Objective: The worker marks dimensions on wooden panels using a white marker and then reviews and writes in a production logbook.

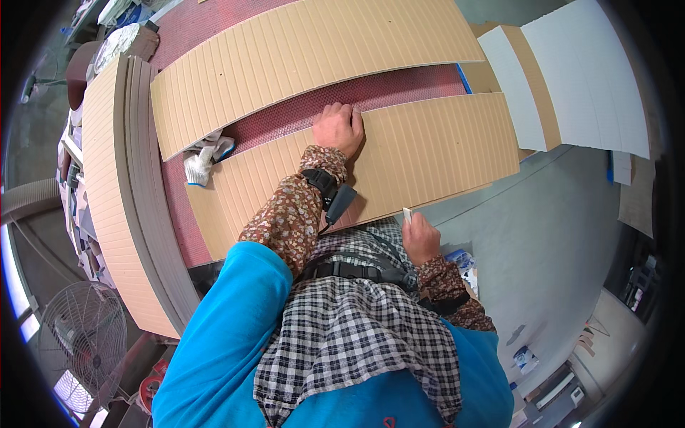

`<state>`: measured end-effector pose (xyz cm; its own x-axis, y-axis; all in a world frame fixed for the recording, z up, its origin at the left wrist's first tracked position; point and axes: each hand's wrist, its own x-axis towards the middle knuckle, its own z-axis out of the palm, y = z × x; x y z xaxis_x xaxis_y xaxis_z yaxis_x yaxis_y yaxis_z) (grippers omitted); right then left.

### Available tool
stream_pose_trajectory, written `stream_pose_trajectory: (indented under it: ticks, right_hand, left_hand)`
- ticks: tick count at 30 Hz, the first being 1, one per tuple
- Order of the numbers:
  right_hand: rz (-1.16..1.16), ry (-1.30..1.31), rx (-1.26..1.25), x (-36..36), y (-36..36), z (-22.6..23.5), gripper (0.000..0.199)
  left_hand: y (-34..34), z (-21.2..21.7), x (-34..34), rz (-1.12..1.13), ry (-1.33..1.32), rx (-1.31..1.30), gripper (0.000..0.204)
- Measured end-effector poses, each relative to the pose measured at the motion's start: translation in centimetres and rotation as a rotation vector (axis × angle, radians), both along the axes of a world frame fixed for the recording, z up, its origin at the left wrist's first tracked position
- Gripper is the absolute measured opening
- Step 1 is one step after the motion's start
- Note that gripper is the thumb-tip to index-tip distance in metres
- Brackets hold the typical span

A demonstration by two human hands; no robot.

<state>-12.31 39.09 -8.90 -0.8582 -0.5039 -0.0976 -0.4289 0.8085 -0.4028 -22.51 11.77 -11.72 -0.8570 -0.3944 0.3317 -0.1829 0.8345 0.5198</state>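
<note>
A tan grooved board (428, 143) lies across the work surface right before me. My left hand (339, 130) is closed over its far edge with the fingers curled. By the near edge, my right hand (421, 237) is a closed fist around a small pale flat piece (407, 214); only its end shows above the fingers, so its kind is unclear. A second grooved board (307, 50) lies farther off, with a strip of the red textured surface (300, 114) between the two. White work gloves (203, 157) lie between the boards' left ends.
Grooved boards are stacked (132, 200) at the left. A wire-caged fan (82, 342) stands at the lower left. White and tan panels (581, 71) stand out beyond the table's right end. Grey floor (528, 235) stretches along the right.
</note>
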Motion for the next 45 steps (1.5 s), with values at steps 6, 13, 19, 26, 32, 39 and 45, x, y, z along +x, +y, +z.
stream_pose_trajectory:
  ticks: [6, 13, 19, 26, 32, 39, 45]
  right_hand:
    - [0.015, -0.026, 0.077, -2.0, -1.9, 0.7, 0.018]
    - [0.055, 0.049, 0.056, -11.2, -9.8, 0.1, 0.02]
    - [0.044, 0.085, 0.049, -17.2, -15.1, 0.0, 0.022]
    - [0.015, 0.026, 0.058, -16.2, -14.9, 0.5, 0.022]
    - [0.029, 0.005, 0.07, -7.3, -6.4, 0.4, 0.02]
    - [0.035, -0.064, 0.089, 0.8, 0.3, 0.4, 0.018]
    - [-0.057, -0.042, -0.018, 2.4, 0.2, 0.7, 0.019]
  left_hand:
    - [0.0, 0.0, 0.0, 0.012, 0.002, 0.009, 0.022]
    - [0.1, 0.0, -0.1, 0.02, 0.001, 0.01, 0.02]
    - [0.1, 0.1, -0.1, 0.018, 0.011, 0.032, 0.018]
    - [0.0, -0.2, -0.1, 0.009, 0.029, 0.041, 0.021]
    - [0.0, -0.1, 0.0, 0.013, 0.002, 0.037, 0.022]
    - [-0.2, -0.2, 0.0, -0.001, 0.003, 0.033, 0.021]
    - [-0.2, 0.0, 0.2, -0.017, -0.028, 0.025, 0.024]
